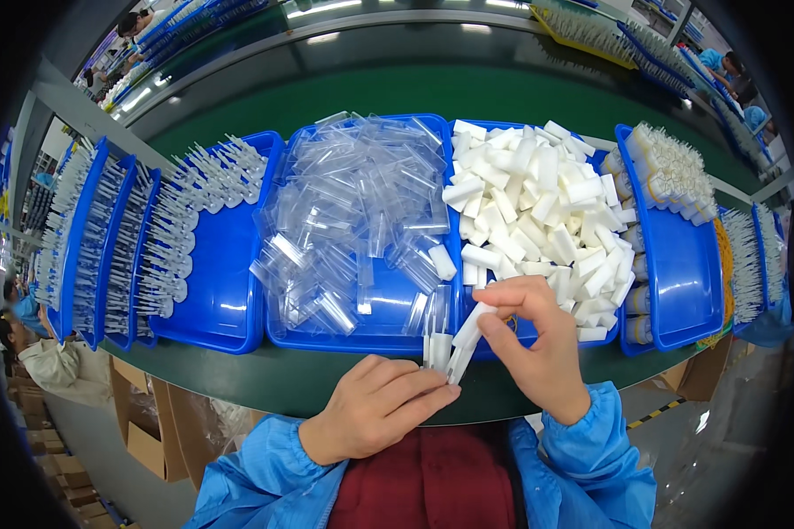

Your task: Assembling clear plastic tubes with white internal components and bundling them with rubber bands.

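My left hand (379,401) is closed around a few upright clear plastic sleeves (438,310), at least one with white material inside its lower part. Between the thumb and fingers of my right hand (538,348) is the upper end of a white foam block (470,330). The block tilts, and its lower end meets a sleeve at my left fingertips; how far in it sits I cannot tell. Just beyond my hands lie a blue tray (379,282) with a loose heap of clear sleeves and a heap of white foam blocks (538,212) in another blue tray.
At the left, blue trays (207,286) carry rows of thin white-stemmed pieces. To the right stands a blue tray (684,282) with packed whitish pieces at its far end. A green conveyor belt (344,84) runs behind. Cardboard boxes (150,432) are below the table; other people work farther off.
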`<state>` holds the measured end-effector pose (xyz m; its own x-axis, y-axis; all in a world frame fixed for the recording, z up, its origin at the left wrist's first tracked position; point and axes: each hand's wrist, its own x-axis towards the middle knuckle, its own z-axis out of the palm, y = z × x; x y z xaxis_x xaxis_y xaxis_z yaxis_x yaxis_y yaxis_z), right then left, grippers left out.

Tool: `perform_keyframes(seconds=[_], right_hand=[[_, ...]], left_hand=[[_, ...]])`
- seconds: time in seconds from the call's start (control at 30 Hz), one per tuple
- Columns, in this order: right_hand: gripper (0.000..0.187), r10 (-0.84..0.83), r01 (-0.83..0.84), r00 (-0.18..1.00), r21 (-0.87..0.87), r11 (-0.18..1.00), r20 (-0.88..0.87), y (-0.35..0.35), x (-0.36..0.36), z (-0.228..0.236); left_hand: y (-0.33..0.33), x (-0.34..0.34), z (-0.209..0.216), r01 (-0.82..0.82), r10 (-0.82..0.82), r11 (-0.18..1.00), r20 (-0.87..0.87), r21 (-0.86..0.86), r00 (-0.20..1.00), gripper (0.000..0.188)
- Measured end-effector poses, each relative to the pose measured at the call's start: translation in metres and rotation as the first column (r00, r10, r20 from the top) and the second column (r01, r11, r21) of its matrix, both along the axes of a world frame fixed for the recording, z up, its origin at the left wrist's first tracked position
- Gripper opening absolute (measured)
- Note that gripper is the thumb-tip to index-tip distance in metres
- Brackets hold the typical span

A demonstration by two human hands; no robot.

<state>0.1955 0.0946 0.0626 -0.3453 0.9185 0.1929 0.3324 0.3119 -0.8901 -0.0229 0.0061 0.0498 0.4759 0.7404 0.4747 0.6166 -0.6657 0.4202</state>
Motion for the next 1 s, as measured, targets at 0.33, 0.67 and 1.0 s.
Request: perform_keyframes(seconds=[0.33, 0.67, 1.0], right_hand=[[0.026, 0.114, -0.118, 0.992, 0.113, 0.986, 0.045, -0.003, 0.0, 0.001], [0.027, 0.139, -0.126, 0.988, 0.169, 0.977, -0.07, -0.018, -0.017, -0.008], [0.023, 0.029, -0.08, 0.955, -0.163, 0.983, -0.295, -0.023, -0.033, -0.015]], left_hand=[[-0.003, 0.0, -0.003, -0.006, 0.006, 1.0, -0.004, 0.002, 1.0, 0.039], [-0.004, -0.003, -0.028, -0.165, 0.136, 0.983, 0.305, 0.073, 0.943, 0.042], [-0.005, -0.013, -0.024, -0.201, 0.198, 0.979, 0.389, -0.033, 0.9, 0.039]])
